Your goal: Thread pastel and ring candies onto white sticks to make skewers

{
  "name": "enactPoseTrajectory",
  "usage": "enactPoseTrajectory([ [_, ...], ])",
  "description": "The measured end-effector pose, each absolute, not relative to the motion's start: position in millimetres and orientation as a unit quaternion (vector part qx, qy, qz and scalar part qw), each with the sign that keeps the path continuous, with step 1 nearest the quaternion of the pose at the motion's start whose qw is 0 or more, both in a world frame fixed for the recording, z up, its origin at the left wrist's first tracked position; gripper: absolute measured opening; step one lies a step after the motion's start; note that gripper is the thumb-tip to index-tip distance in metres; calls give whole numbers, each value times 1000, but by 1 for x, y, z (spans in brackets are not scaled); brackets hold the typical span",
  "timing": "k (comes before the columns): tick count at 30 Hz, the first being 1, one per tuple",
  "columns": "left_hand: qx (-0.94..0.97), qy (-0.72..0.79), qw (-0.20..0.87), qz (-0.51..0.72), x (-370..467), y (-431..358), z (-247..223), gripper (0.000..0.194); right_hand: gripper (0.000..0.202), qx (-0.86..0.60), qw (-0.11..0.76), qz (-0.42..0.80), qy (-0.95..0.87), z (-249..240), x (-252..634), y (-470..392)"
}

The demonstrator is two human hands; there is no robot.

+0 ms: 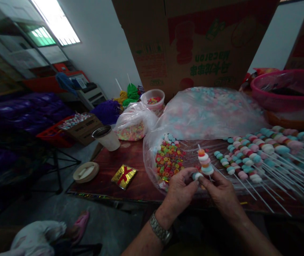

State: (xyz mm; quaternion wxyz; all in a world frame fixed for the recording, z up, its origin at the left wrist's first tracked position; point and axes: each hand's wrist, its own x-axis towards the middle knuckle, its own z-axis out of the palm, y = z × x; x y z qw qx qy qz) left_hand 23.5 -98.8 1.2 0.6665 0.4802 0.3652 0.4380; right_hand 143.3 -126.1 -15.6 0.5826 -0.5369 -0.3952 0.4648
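Observation:
My left hand, with a watch on the wrist, pinches small white and blue marshmallows between thumb and fingers. Close beside it, my right hand grips a candy skewer held upright, its stick tip poking out above an orange ring and stacked white, pink and blue pieces. The fingertips of both hands nearly meet, so the lower stick is mostly hidden. Left of them, colourful ring candies lie on clear plastic. Many finished-looking marshmallow skewers are piled to the right, sticks pointing toward me.
A large bag of marshmallows lies behind, before a tall cardboard box. A pink basin stands at right. Leftward are a plastic cup, a gold packet and a round dish. Another person's leg shows lower left.

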Motion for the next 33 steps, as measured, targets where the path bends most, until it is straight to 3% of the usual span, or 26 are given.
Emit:
enactPoseTrajectory([
  [12,412,362,731,406,18,-98,1,39,18,-526,540,459,-470,-17,146,-125],
  [19,308,444,705,459,-2,-94,-5,29,28,-559,419,404,-591,-14,140,-162],
  [25,388,495,589,508,3,-92,-11,37,33,-614,295,367,-634,-22,148,-180],
  [33,635,523,301,482,0,-98,-27,26,33,-674,147,296,-661,-20,152,-177],
])
